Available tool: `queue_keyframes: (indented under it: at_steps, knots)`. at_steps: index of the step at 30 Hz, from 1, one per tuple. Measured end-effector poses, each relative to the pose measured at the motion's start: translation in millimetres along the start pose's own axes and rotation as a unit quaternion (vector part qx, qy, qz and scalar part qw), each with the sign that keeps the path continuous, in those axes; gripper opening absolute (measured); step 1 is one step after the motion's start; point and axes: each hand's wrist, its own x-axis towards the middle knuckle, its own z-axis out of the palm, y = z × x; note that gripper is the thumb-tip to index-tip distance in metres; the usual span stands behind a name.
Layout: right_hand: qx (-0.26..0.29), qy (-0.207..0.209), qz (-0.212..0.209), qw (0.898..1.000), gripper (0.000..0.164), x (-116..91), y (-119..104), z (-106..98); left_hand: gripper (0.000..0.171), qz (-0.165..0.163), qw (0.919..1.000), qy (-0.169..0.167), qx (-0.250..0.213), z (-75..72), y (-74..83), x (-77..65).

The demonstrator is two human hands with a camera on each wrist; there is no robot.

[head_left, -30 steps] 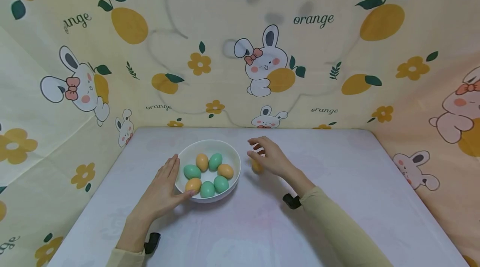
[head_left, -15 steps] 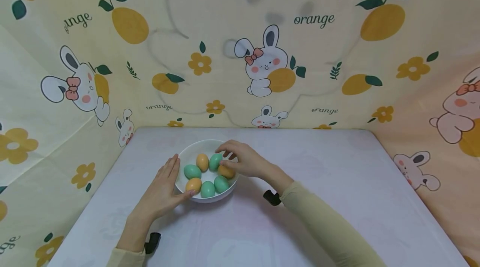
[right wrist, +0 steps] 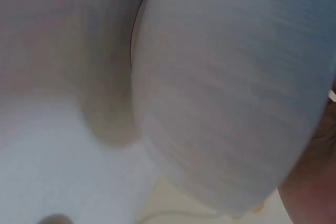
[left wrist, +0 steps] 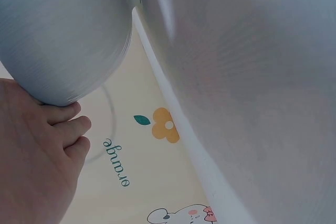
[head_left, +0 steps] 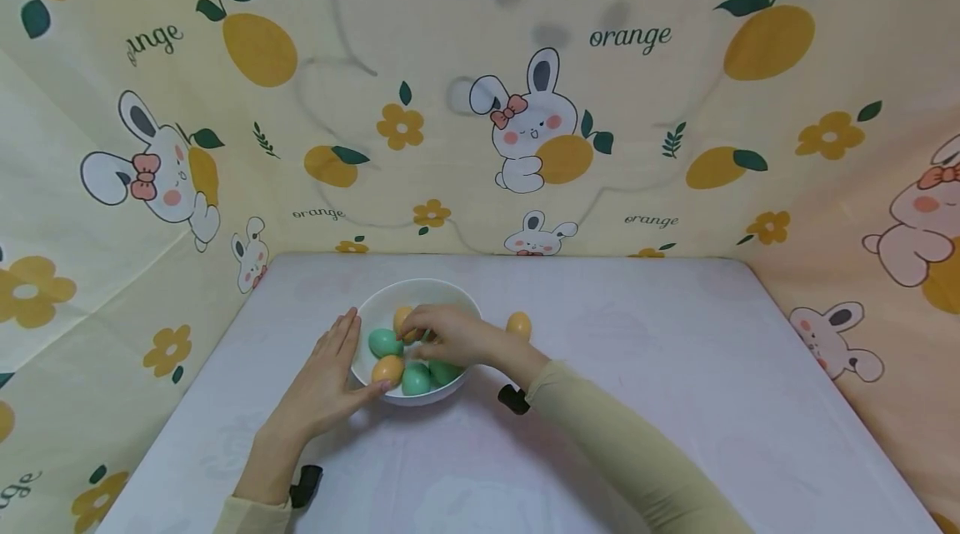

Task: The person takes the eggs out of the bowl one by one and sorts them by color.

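Observation:
A white bowl (head_left: 397, 298) holds several green and orange eggs. My left hand (head_left: 318, 380) rests against its left side, fingers laid along the outside and thumb over the front-left rim. The left wrist view shows those fingers touching the bowl's wall. My right hand (head_left: 453, 336) reaches over the right rim into the bowl, fingers bent loosely and thumb apart from them. Its fingertips are close to an orange egg (head_left: 402, 320) at the back and a green egg (head_left: 385, 342) at the left. A bit of green shows between thumb and fingers. The hand covers the right-hand eggs.
One orange egg (head_left: 519, 325) stands on the white-covered table (head_left: 637, 384), right of the bowl and beyond my right wrist. A patterned cloth (head_left: 450, 101) with rabbits and oranges hangs behind the table and along both sides.
My right hand has moved left from beside the orange egg on the table to inside the bowl, uncovering that egg. My left hand and the bowl keep their places.

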Motion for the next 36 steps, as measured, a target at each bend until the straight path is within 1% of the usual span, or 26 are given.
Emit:
queue_keyframes:
  at_steps: [4, 12, 17, 27, 33, 36]
  knots:
    - [-0.007, -0.023, 0.013, 1.000, 0.028, 4.8, -2.5, 5.6, 0.111, 0.004, 1.0000, 0.001, -0.003, -0.3, -0.4, 0.0]
    - [-0.007, -0.048, 0.005, 0.999, 0.027, 13.3, -7.7, 13.9, 0.111, 0.008, 0.9999, -0.002, -0.006, -1.0, -1.5, -0.9]
    - [-0.026, -0.063, 0.006, 0.998, 0.028, 17.8, -6.7, 19.3, 0.110, 0.009, 0.9999, 0.002, -0.007, -2.1, -0.3, -1.1]
    - [-0.044, -0.070, 0.009, 0.997, 0.031, 24.6, -2.7, 29.9, 0.110, 0.003, 0.9999, -0.005, -0.009, -2.1, 0.8, -1.0]
    - [-0.064, -0.071, 0.013, 0.995, 0.036, 25.1, -4.6, 31.3, 0.110, -0.001, 0.9999, -0.008, -0.009, -3.1, 1.0, -1.1]
    - [-0.073, -0.073, 0.012, 0.995, 0.038, 25.2, -5.5, 31.3, 0.110, 0.001, 1.0000, -0.005, -0.007, -3.4, 0.2, -1.1]
